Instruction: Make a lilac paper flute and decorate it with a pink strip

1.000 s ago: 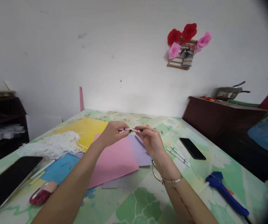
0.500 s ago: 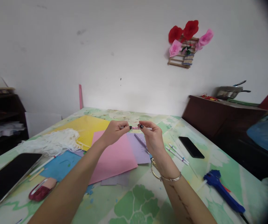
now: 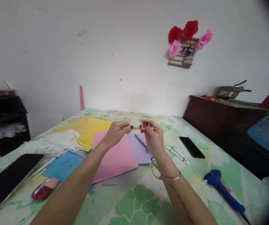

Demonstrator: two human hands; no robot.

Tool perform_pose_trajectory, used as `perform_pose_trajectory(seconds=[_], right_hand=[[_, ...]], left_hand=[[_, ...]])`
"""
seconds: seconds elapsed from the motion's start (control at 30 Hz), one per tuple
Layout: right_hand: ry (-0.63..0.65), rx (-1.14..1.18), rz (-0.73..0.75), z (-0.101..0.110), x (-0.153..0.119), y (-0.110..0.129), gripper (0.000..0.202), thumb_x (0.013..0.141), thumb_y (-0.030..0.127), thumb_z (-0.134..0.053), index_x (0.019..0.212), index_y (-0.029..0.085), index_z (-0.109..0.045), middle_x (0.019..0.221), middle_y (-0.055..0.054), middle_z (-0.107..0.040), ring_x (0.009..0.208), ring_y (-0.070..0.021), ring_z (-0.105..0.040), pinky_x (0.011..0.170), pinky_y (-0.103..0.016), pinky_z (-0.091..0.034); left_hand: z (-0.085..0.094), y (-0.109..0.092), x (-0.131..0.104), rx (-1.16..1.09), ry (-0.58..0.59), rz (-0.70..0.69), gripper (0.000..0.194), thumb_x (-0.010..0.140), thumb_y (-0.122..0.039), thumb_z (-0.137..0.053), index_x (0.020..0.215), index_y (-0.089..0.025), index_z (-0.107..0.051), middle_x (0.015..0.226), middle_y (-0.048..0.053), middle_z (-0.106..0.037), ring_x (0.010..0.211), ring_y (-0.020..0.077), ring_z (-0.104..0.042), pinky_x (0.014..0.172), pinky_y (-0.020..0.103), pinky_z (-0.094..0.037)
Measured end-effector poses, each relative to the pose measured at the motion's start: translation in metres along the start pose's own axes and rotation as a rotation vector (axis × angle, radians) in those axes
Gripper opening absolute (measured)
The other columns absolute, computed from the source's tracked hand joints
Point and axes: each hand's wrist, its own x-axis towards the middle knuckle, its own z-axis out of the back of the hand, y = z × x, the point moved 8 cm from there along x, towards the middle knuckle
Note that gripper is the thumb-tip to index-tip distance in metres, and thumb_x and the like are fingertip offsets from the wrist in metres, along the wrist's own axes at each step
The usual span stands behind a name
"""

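Above the pink paper (image 3: pixel 117 156), a thin white stick (image 3: pixel 136 128) with pink winding around it is held level between my two hands. My left hand (image 3: pixel 117 132) pinches its left end, fingers closed. Thumb and fingers of my right hand (image 3: pixel 154 134) are closed at the right part of the stick, where a small loose pink strip (image 3: pixel 141 123) stands up. Purple paper (image 3: pixel 136 147) lies under the pink sheet, with a slim dark pen-like item (image 3: pixel 141 141) on it, partly behind my right hand.
White yarn (image 3: pixel 57 142), yellow paper (image 3: pixel 85 125) and blue paper (image 3: pixel 62 164) lie left, beside a large phone (image 3: pixel 12 178) and a maroon case (image 3: pixel 44 189). Banded white sticks (image 3: pixel 177 154), a black phone (image 3: pixel 191 147) and a blue glue gun (image 3: pixel 223 190) lie right.
My right thumb has shifted slightly right along the stick, and a bit of pink strip now shows upright by the fingers. My left hand stays nearly in place.
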Motion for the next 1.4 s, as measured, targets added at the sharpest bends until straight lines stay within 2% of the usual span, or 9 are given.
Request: perform_pose_trajectory(seconds=[0.13,0.27,0.47,0.63,0.77,0.83,1.0,1.17,1.4], right_hand=[[0.007,0.051,0.022,-0.003,-0.002,0.004,0.029,0.084,0.041,-0.055,0.089,0.017,-0.07,0.064,-0.001,-0.057,0.058,-0.0105,-0.049,0.056,-0.026,-0.039],[0.005,-0.063,0.052,-0.003,-0.003,0.007,0.02,0.075,0.027,-0.067,0.093,0.019,-0.069,0.058,0.003,-0.053,0.055,-0.0092,-0.049,0.057,-0.025,-0.04],[0.097,-0.145,0.013,-0.004,0.0,0.002,0.047,0.063,0.017,-0.073,0.108,0.023,-0.062,0.069,0.004,-0.059,0.058,-0.0094,-0.052,0.051,-0.022,-0.044],[0.115,-0.189,0.03,-0.002,0.003,0.004,0.044,0.063,0.015,-0.071,0.106,0.022,-0.064,0.074,0.001,-0.064,0.069,-0.0129,-0.058,0.058,-0.024,-0.049],[0.081,-0.29,0.068,0.0,0.002,0.012,0.046,0.061,0.016,-0.074,0.105,0.024,-0.065,0.093,-0.003,-0.068,0.071,-0.013,-0.057,0.056,-0.025,-0.05],[0.074,-0.342,0.078,-0.001,0.002,0.014,0.04,0.062,0.016,-0.073,0.1,0.024,-0.068,0.096,-0.004,-0.068,0.072,-0.0137,-0.058,0.057,-0.026,-0.051],[0.087,-0.401,0.106,-0.006,0.0,0.018,0.014,0.064,0.015,-0.07,0.076,0.022,-0.071,0.081,-0.002,-0.067,0.066,-0.0154,-0.06,0.055,-0.03,-0.051],[0.147,-0.592,0.259,-0.01,-0.004,0.027,0.018,0.071,0.013,-0.065,0.082,0.025,-0.071,0.081,-0.002,-0.066,0.075,-0.0171,-0.059,0.067,-0.033,-0.049],[0.183,-0.763,0.45,-0.021,-0.012,0.044,0.017,0.08,0.017,-0.06,0.086,0.028,-0.07,0.085,-0.002,-0.067,0.078,-0.0173,-0.06,0.074,-0.034,-0.047]], left_hand=[[0.0,-0.004,-0.001,0.002,0.003,-0.038,0.024,0.074,-0.027,-0.049,0.053,-0.015,-0.049,0.049,-0.006,-0.032,0.049,0.0065,-0.028,0.048,0.021,-0.022],[0.002,-0.008,-0.001,0.018,0.002,-0.081,0.023,0.074,-0.028,-0.05,0.055,-0.014,-0.051,0.051,-0.005,-0.037,0.051,0.0066,-0.031,0.05,0.021,-0.023],[0.01,-0.007,-0.001,0.063,-0.037,-0.086,0.023,0.074,-0.029,-0.052,0.057,-0.014,-0.055,0.051,-0.004,-0.041,0.051,0.0075,-0.034,0.049,0.021,-0.024],[0.011,-0.007,-0.002,0.065,-0.009,-0.072,0.025,0.077,-0.034,-0.052,0.066,-0.014,-0.062,0.058,-0.002,-0.051,0.055,0.0088,-0.039,0.051,0.021,-0.027],[0.011,-0.01,-0.002,0.05,-0.002,-0.071,0.025,0.076,-0.033,-0.052,0.062,-0.014,-0.061,0.05,-0.004,-0.042,0.05,0.0078,-0.034,0.049,0.021,-0.025],[0.011,-0.008,-0.001,0.031,-0.003,-0.032,0.025,0.075,-0.031,-0.052,0.057,-0.015,-0.057,0.046,-0.006,-0.035,0.047,0.0072,-0.03,0.047,0.021,-0.022],[0.005,0.004,0.0,-0.132,0.033,0.116,0.026,0.072,-0.03,-0.053,0.051,-0.016,-0.05,0.042,-0.007,-0.027,0.043,0.0064,-0.024,0.044,0.023,-0.016],[-0.007,0.017,0.0,-0.375,0.146,0.268,0.027,0.071,-0.027,-0.055,0.048,-0.017,-0.045,0.043,-0.008,-0.018,0.041,0.0044,-0.014,0.043,0.024,-0.009],[-0.009,0.017,-0.003,-0.454,0.214,0.328,0.033,0.073,-0.027,-0.058,0.049,-0.018,-0.036,0.046,-0.008,-0.018,0.042,0.004,-0.011,0.042,0.024,-0.008]])
